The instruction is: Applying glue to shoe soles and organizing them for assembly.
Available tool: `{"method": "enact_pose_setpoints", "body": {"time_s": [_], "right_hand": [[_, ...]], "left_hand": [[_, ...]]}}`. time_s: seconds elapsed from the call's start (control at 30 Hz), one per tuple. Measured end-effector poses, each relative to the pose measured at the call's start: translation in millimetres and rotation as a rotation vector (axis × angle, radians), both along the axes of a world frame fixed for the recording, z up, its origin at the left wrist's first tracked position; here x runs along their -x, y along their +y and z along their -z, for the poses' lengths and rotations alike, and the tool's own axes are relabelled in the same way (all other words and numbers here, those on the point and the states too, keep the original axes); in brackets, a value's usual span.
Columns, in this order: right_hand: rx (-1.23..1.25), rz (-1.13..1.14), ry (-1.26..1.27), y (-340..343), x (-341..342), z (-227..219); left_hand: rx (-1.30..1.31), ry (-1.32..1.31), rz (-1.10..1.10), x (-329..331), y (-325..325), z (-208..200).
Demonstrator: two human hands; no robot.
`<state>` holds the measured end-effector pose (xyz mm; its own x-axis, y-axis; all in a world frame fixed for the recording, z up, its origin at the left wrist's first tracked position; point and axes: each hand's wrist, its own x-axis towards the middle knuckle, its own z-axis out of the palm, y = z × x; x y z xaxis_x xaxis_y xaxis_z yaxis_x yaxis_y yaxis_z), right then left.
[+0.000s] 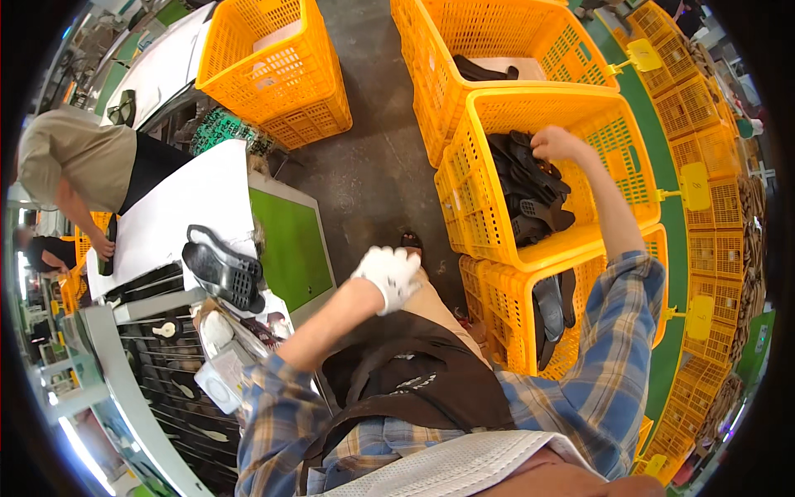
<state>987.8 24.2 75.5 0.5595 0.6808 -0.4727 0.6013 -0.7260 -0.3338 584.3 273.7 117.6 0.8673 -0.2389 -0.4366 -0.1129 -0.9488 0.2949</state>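
Observation:
My bare right hand [556,143] reaches into a yellow crate [604,124] on the right. Its fingers are curled onto the edge of a black moulded shoe part [538,156] on top of a pile of similar black parts [530,203]. My left hand [389,277], in a white glove, hangs over my lap with nothing in it, its fingers loosely bent and partly apart. To its left, a glossy black moulded shoe piece [224,269] with a strap loop and a gridded section lies at the white tabletop's [203,182] near edge.
Below the pile's crate, another yellow crate [517,306] holds black soles [551,315]. Farther off stand a crate with few black pieces [530,33] and stacked crates [273,66]. A green panel [290,240] borders the left workstation. A co-worker [91,157] stands at far left.

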Motion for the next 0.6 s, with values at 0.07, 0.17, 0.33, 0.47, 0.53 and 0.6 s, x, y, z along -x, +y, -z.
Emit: {"method": "enact_pose_setpoints", "body": {"time_s": [0.07, 0.17, 0.33, 0.47, 0.53, 0.6], "right_hand": [[-0.127, -0.064, -0.101, 16, -54, -3], [-0.274, 0.030, -0.262, 47, -133, 2], [-0.205, 0.103, -0.364, 57, -236, 39], [0.015, 0.271, -0.396, 28, -262, 73], [0.130, 0.384, -0.271, 17, -261, 83], [-0.049, 0.463, -0.268, 8, -257, 89]], "left_hand": [[0.043, 0.037, 0.013, -60, 32, -10], [0.024, 0.232, -0.031, -173, 79, -8], [0.435, -0.199, -0.454, -386, 138, 45], [0.074, -0.484, -0.695, -528, 136, 88], [0.126, -0.490, -0.925, -566, 124, 106], [0.076, -0.491, -0.955, -588, 124, 117]]}}
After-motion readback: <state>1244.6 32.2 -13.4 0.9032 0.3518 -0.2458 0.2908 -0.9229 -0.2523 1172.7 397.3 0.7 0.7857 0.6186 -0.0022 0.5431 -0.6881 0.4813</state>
